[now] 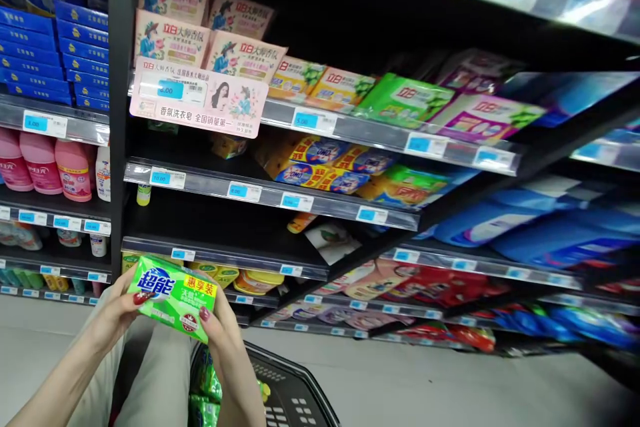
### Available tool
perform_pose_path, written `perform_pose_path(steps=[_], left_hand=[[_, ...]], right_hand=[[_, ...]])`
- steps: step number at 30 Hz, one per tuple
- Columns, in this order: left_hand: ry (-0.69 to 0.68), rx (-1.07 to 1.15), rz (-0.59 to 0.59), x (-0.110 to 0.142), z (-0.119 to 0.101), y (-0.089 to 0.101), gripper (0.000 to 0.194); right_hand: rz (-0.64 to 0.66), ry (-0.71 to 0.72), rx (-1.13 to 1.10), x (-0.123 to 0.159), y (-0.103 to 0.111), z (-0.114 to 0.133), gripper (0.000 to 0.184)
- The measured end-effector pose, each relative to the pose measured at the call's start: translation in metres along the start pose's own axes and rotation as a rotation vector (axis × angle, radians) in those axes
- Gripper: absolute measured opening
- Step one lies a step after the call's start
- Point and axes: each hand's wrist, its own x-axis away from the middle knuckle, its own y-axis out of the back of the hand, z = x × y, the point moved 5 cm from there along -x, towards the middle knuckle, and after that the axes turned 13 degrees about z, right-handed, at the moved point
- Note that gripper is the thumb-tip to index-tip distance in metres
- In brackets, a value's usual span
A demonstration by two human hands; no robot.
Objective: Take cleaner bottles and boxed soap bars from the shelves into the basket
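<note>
A green soap pack [173, 301] with blue lettering and a yellow label is held up in front of the lower shelves. My left hand [123, 303] grips its left end, thumb on the front. On its right end my right hand [220, 327] is closed, thumb pressed on the front face. The fingers behind the pack are hidden. Below my right forearm is a black shopping basket [315, 392], partly covered by the arm. Inside it lie several green packs [204, 410].
Pink soap boxes [173, 40] stand stacked on the upper shelf, beside green and purple packs. Yellow and blue packs [320, 163] lie one shelf down. Pink bottles [73, 170] stand at left. A black shelf post [120, 113] rises between bays. Shelf edges carry price tags [167, 178].
</note>
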Motion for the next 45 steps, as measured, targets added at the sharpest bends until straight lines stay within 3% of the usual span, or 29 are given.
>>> perform_pose_path(steps=[4,9,11,14,21,25,29,33,36,41,45], left_hand=[[0.050,-0.098,0.122,0.004,-0.001,-0.002,0.067],[0.032,-0.481,0.359,0.009,-0.021,-0.007,0.094],[-0.043,-0.634,0.435,0.012,-0.031,-0.013,0.088],[-0.163,-0.684,0.500,0.015,-0.039,-0.020,0.070],[-0.176,-0.664,0.523,0.017,-0.035,-0.020,0.064],[-0.146,-0.674,0.496,0.016,-0.036,-0.020,0.067],[-0.033,-0.656,0.422,0.014,-0.034,-0.020,0.081],[0.019,-0.570,0.249,0.005,-0.025,-0.016,0.055],[0.049,-0.561,0.158,-0.002,-0.016,-0.012,0.047],[0.092,-0.631,0.148,-0.010,-0.013,-0.003,0.045],[0.134,-0.656,0.255,-0.017,-0.006,0.002,0.042]], right_hand=[[-0.023,0.075,-0.007,0.005,0.005,0.001,0.070],[0.180,0.263,0.145,0.016,0.004,0.027,0.070],[0.250,0.351,0.219,0.021,0.002,0.035,0.070],[0.277,0.486,0.269,0.025,0.000,0.041,0.072],[0.263,0.582,0.339,0.024,-0.003,0.037,0.073],[0.224,0.521,0.309,0.028,0.002,0.032,0.068],[0.105,0.248,0.130,0.024,0.007,0.023,0.075],[-0.095,0.051,-0.018,0.011,0.009,0.015,0.064],[-0.167,-0.078,-0.072,0.002,0.009,0.002,0.059],[-0.098,-0.139,-0.082,0.002,0.019,-0.010,0.060],[0.155,-0.182,0.098,0.012,0.041,0.004,0.065]])
